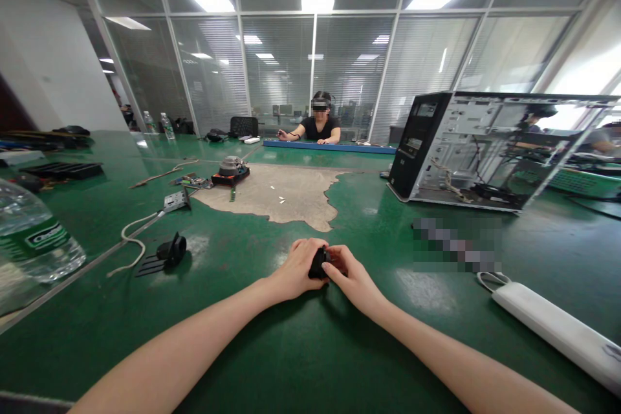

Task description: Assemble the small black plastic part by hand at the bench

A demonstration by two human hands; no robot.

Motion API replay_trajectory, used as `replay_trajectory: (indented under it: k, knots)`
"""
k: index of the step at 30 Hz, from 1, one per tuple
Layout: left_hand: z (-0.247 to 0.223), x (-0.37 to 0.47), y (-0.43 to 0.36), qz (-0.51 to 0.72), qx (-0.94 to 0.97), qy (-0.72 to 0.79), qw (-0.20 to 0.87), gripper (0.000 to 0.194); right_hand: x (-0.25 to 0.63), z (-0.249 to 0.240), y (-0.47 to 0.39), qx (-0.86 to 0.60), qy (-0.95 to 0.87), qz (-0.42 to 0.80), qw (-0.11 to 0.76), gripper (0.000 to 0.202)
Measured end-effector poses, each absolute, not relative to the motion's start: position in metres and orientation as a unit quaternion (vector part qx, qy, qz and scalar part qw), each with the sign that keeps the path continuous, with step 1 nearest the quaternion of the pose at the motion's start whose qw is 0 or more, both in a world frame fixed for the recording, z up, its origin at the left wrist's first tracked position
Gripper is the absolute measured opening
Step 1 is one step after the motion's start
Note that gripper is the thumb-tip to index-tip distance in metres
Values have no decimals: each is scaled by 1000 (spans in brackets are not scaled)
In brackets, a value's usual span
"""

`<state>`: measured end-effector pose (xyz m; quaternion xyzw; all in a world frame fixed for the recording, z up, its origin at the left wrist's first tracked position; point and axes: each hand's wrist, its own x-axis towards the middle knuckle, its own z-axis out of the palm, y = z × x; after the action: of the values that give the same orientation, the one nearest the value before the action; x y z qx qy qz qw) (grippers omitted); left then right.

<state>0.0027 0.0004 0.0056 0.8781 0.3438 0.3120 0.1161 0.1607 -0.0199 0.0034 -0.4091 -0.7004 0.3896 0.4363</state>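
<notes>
Just above the green tabletop (272,349), both my hands meet around a small black part (318,264). My left hand (299,266) is closed on it from the left, with its fingers over the top and far side. From the right, my right hand (350,272) grips the same part with thumb and bent fingers. Most of the part is covered by the hands, so its exact kind does not show. A black piece with a round end and flat slats (169,252) lies apart on the table, left of my hands.
An opened black computer case (422,142) stands at right, above a white power strip (553,330). At left are a water bottle (33,233) and a metal bracket with a cable (177,200). A heatsink fan (231,169) rests by the bare patch. Across the table sits a person (323,126).
</notes>
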Motion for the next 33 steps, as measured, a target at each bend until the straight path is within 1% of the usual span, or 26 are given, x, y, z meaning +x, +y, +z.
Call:
replay_trajectory:
  k: [5, 8, 13, 16, 20, 23, 26, 28, 33]
  knots:
    - [7, 2, 0, 307, 880, 341, 121, 58, 161, 5, -23, -398, -729, 307, 464, 18]
    - [7, 2, 0, 309, 879, 342, 121, 55, 161, 5, -21, -400, -718, 328, 465, 14]
    - [6, 3, 1, 308, 879, 344, 121, 56, 160, 4, -18, -418, -697, 388, 435, 21]
    - [5, 3, 2, 308, 880, 342, 117, 57, 161, 3, -20, -413, -713, 365, 433, 20]
    - [5, 3, 2, 309, 882, 335, 117, 59, 162, 3, -21, -396, -731, 301, 468, 18]
    - [5, 3, 2, 308, 880, 343, 118, 56, 162, 2, -19, -402, -717, 329, 465, 15]
    - [5, 3, 2, 308, 879, 345, 117, 55, 162, 1, -18, -419, -700, 367, 446, 18]
    - [5, 3, 2, 308, 879, 344, 119, 56, 162, 1, -19, -423, -704, 369, 435, 19]
    - [7, 3, 1, 307, 880, 340, 123, 58, 161, 3, -22, -392, -740, 278, 471, 17]
